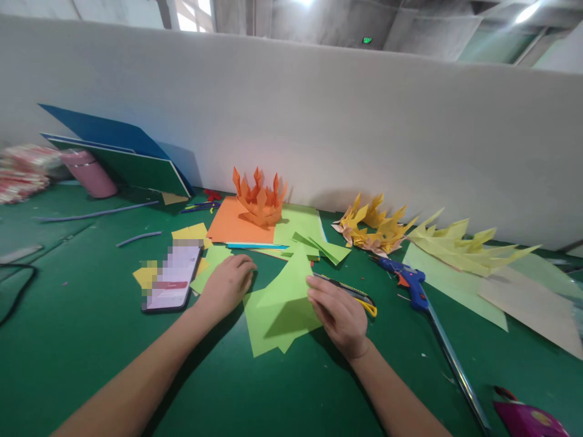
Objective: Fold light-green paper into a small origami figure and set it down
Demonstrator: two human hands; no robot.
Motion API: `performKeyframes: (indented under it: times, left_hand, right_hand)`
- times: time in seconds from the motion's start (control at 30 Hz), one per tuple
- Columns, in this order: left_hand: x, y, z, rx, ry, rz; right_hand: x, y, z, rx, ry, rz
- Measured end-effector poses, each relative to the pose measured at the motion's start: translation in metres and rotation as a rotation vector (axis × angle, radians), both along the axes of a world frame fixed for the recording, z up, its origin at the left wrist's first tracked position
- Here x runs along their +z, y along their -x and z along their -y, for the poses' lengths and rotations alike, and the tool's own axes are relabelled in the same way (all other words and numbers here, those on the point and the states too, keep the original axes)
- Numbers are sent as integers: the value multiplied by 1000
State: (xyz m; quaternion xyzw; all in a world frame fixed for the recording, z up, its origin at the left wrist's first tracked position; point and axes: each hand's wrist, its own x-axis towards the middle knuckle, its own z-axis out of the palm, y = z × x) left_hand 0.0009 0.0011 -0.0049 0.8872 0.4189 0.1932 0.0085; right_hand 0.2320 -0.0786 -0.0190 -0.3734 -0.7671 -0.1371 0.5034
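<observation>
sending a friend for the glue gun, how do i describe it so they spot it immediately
On the green table, find the person's right hand, then go right, past the utility knife. The glue gun lies there, in front of the golden paper crown. Unlike its neighbours, it has a blue body, an orange trigger and a long, clear stick trailing from it.

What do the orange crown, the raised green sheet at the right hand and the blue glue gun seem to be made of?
Orange crown: probably matte paper or thin card, with creased, folded points.
Green sheet: likely thin matte paper; it bends, without gloss.
Glue gun: apparently plastic, from its moulded-looking body; finish unclear.
</observation>
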Motion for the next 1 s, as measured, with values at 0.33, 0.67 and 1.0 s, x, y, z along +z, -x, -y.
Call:
performKeyframes:
  times: [0.33,0.67,1.0]
  left_hand:
    - [8,-21,29,-180,319,-50]
    - [11,-15,27,-208,432,-69]
    - [7,-12,21,-389,304,-77]
  right_hand:
    - [-4,-4,-9,-243,407,161]
    - [-10,-7,-10,-202,467,157]
    - [-10,-13,-11,-308,413,107]
